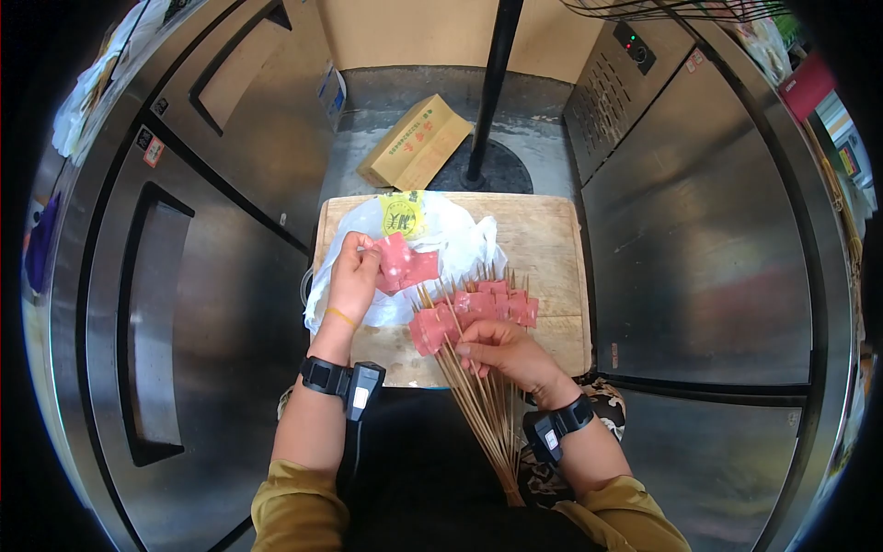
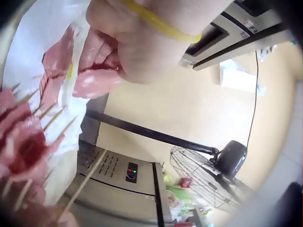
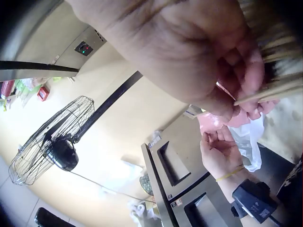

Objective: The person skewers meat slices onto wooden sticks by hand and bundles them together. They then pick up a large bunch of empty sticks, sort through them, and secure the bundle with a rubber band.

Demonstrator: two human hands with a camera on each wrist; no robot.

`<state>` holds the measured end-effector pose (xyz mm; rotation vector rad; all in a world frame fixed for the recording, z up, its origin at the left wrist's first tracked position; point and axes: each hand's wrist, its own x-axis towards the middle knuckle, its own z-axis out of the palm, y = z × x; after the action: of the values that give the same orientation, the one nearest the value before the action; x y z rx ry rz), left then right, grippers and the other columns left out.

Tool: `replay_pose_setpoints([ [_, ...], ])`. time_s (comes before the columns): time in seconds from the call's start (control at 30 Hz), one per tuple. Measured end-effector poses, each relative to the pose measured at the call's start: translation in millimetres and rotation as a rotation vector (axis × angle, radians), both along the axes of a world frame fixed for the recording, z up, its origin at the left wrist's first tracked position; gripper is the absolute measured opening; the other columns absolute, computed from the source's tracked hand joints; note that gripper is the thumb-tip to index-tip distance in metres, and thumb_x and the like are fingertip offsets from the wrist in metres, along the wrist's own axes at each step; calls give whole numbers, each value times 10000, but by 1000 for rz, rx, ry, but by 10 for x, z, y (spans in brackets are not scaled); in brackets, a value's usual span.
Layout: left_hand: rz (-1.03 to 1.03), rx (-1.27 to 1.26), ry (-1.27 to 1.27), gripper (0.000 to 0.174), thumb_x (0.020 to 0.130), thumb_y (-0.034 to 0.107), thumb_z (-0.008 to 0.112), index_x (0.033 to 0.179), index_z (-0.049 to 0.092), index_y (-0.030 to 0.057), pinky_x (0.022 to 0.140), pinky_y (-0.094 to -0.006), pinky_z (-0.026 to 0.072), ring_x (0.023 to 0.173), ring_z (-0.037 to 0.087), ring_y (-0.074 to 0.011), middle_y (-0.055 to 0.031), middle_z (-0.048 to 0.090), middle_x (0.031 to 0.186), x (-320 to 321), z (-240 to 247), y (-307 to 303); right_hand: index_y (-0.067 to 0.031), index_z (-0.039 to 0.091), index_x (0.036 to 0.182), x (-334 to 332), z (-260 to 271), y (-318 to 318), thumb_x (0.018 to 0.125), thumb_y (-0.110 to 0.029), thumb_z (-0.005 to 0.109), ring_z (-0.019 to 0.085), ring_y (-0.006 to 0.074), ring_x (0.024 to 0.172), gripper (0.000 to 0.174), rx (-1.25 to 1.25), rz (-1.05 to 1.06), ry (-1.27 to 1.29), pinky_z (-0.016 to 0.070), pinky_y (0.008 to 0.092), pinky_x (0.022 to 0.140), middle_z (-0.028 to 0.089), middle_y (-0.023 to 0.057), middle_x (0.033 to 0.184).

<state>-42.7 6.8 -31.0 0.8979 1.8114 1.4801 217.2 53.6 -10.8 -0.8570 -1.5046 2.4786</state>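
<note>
Pinching meat (image 1: 397, 258), left hand (image 1: 352, 276), skewer (image 2: 83, 184) jutting beyond right hand's (image 1: 510, 351) pinch

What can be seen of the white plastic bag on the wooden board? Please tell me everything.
The white plastic bag looks thin and soft. It lies spread out and creased on the left part of the wooden board, reaching past its left edge. Near its far side it bears a yellow print with dark characters. In the head view, pink meat pinched by the left hand covers part of its middle; whether the hand touches the bag is unclear.
</note>
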Motion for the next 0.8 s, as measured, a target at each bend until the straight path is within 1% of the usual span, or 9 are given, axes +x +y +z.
replay_pose_setpoints([
  [0.1,2,79,-617,65,906,133,541,910,489,93,591,-247,490,695,603,-100,-20,624,820,169,159,-5,-68,616,846,-15,30,-12,883,-149,609,543,37,633,90,-7,6,11,437,167,561,600,-24,733],
  [0.2,-44,76,-624,126,890,126,585,987,516,85,667,-248,519,762,626,-112,-35,643,923,290,225,24,-69,617,840,-21,18,-16,883,-155,610,544,36,635,96,-19,9,13,433,169,557,595,-32,722],
  [0.3,-98,96,-587,201,876,112,607,1057,532,68,721,-244,524,821,636,-112,-47,654,946,366,288,38,-69,617,838,-27,27,-24,886,-157,606,541,35,632,101,-17,5,16,427,166,554,587,-34,713],
  [0.4,-113,81,-567,195,878,115,602,1058,542,67,730,-248,518,851,629,-112,-54,651,979,391,356,28,-69,619,839,-39,49,-29,888,-156,603,538,32,629,101,-30,8,3,421,161,552,583,-36,708],
  [0.5,-146,89,-525,170,880,110,597,1039,550,71,734,-245,514,846,626,-101,-37,655,950,422,416,16,-69,622,840,-51,38,-32,887,-154,603,534,29,629,99,-11,20,0,417,157,550,580,-38,707],
  [0.6,-195,124,-479,147,887,66,577,1032,554,62,684,-218,506,815,622,-82,-34,660,918,433,393,10,-69,624,841,-63,35,-32,885,-150,606,534,27,628,94,-5,25,-7,416,157,548,581,-38,708],
  [0.7,-208,93,-456,127,888,52,570,1014,553,59,661,-205,492,789,608,-66,-25,658,894,438,391,9,-68,623,838,-73,37,-33,882,-146,608,533,29,624,91,-18,19,-30,416,158,545,582,-37,709],
  [0.8,-273,41,-420,116,881,32,571,994,544,46,659,-194,484,775,598,-56,-23,658,878,445,398,-30,-69,623,838,-76,16,-36,881,-143,609,532,31,620,87,-16,11,-33,415,159,544,584,-36,711],
])
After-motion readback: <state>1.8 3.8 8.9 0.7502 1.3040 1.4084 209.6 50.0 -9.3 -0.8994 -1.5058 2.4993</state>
